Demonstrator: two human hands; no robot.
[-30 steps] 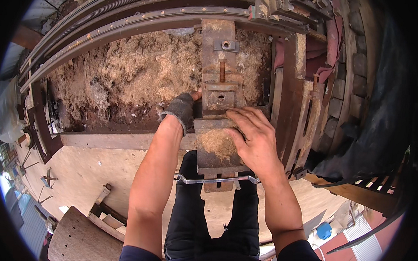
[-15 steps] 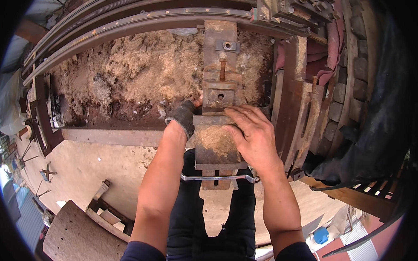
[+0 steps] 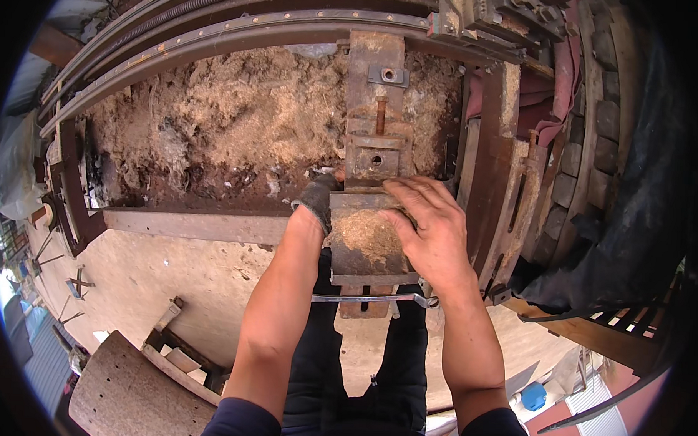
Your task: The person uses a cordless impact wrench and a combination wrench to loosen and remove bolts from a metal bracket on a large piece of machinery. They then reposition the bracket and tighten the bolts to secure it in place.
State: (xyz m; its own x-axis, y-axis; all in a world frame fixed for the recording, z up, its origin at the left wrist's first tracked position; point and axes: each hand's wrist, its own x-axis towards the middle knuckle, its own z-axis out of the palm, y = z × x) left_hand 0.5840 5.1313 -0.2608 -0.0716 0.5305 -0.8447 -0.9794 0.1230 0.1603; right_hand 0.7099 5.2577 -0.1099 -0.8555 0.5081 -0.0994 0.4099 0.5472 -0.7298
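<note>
Across the brown metal frame (image 3: pixel 187 225) sits a rusty crosspiece (image 3: pixel 376 50), its near part a dusty flat plate (image 3: pixel 355 262) just ahead of the person's legs (image 3: pixel 394 350). The right hand (image 3: pixel 435 229) rests on the plate's right side, fingers loosely curved over the upper lip, thumb apart, seemingly clasping nothing. The gloved left hand (image 3: pixel 317 198) reaches in at the crosspiece's left edge; its fingers are mostly hidden, so whether they hold anything I cannot tell. That reach looks riskiest: should the crosspiece shift or drop, hidden fingers could be pinched. Loose dust might let the right fingers slip, and rusty edges could scratch their bare skin. Below the plate, a wrench (image 3: pixel 365 298) crosses a slotted tab (image 3: pixel 351 309); a knock from the legs might drop it. Farther up, grit could bind the rusty bolt (image 3: pixel 381 114). Beyond, the sawdust heap (image 3: pixel 237 122) could swallow any small part that falls.
</note>
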